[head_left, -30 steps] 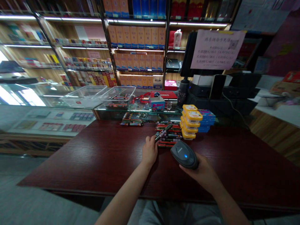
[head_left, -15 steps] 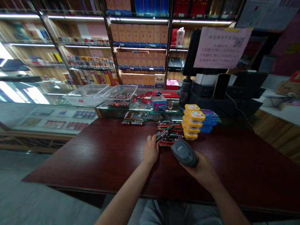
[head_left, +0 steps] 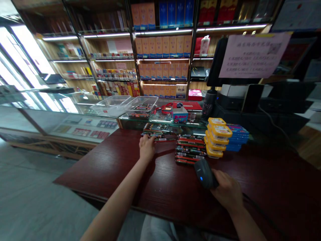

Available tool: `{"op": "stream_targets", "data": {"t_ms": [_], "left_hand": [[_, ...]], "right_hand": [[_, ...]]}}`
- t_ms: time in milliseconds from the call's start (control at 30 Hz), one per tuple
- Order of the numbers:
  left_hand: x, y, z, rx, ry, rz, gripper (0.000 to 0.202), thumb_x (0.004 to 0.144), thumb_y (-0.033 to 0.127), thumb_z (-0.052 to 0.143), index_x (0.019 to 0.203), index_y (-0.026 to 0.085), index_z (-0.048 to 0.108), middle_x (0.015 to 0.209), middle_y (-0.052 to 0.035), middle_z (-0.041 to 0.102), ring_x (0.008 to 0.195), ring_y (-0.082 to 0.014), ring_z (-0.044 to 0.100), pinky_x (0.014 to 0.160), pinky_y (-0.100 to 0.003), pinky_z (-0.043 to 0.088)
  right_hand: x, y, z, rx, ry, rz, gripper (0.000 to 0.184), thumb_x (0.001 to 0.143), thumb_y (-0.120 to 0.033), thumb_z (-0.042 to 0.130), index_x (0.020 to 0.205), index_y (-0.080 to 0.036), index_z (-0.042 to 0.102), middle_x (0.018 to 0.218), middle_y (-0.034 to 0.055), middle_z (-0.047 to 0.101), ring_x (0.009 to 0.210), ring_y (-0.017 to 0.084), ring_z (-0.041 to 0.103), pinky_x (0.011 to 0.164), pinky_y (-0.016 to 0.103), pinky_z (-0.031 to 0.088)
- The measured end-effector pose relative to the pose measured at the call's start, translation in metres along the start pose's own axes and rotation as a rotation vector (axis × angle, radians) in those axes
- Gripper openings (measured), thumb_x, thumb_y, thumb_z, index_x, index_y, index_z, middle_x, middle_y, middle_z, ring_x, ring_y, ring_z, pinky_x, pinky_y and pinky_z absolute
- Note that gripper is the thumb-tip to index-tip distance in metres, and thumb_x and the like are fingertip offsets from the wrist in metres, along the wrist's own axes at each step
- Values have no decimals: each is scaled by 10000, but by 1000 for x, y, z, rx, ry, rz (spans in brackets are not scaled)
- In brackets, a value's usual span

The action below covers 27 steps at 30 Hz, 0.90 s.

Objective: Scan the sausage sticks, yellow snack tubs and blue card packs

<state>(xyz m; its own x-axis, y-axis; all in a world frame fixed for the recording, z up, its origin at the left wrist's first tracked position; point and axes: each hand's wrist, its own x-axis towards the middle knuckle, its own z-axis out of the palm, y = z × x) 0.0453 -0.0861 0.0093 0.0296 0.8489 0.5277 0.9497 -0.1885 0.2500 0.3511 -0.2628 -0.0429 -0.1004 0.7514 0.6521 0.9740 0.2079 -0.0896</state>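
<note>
My left hand is closed on one end of a slim pen, which lies out to the right, just in front of a small pile of similar pens. Around the handle of a dark grey barcode scanner my right hand is wrapped; a blue light glows on the scanner's top. Directly beyond the scanner, a larger row of pens in red, green and black lies side by side. Stacked yellow-lidded tubs stand against this row's right side, with blue packs behind them.
Clear plastic bins and a small blue-pink box sit on the glass counter beyond the dark wooden desk. A monitor bearing a paper notice stands at the right. The scanner's cable trails right.
My left hand has carried the pen leftward from the large row to the small pile and lowered it. The scanner has turned slightly, its blue light now on. The view has shifted left.
</note>
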Motion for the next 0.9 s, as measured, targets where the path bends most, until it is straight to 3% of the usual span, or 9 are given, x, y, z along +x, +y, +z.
{"op": "stream_targets", "data": {"t_ms": [133,267,400,600,900], "left_hand": [[20,-47,13,30,-58,-113,305,864,252,498,1128,282,646,1100,-86,503,1024,-262,430,898,-377,383],[33,-70,23,36,-93,-153,287,846,263,535,1095,306,669,1191,-81,477,1091,-267,423,923,-384,375],[46,-67,35,60,-52,-175,280,810,262,596,1065,329,692,1277,-79,437,1146,-286,413,939,-403,377],[60,-55,53,-15,-166,-30,300,782,179,588,1048,242,713,1033,-64,559,971,-204,536,897,-304,434],[62,-40,43,109,-147,-116,231,806,185,549,962,196,719,1041,-100,589,983,-234,545,851,-310,446]], "right_hand": [[-2,5,4,11,33,-44,238,740,-157,539,976,-182,564,836,56,683,731,199,641,653,293,453],[-3,7,7,38,20,-65,275,723,-152,542,993,-196,558,843,41,689,720,191,653,643,284,466],[-5,5,9,71,14,23,279,743,-149,496,1013,-191,553,932,80,693,800,223,656,693,313,479],[-7,8,15,79,11,10,275,754,-169,498,1023,-195,546,951,95,693,816,234,653,696,324,485],[-2,9,12,64,-18,41,231,773,-199,532,1003,-211,553,906,62,692,782,212,648,683,308,467]]}}
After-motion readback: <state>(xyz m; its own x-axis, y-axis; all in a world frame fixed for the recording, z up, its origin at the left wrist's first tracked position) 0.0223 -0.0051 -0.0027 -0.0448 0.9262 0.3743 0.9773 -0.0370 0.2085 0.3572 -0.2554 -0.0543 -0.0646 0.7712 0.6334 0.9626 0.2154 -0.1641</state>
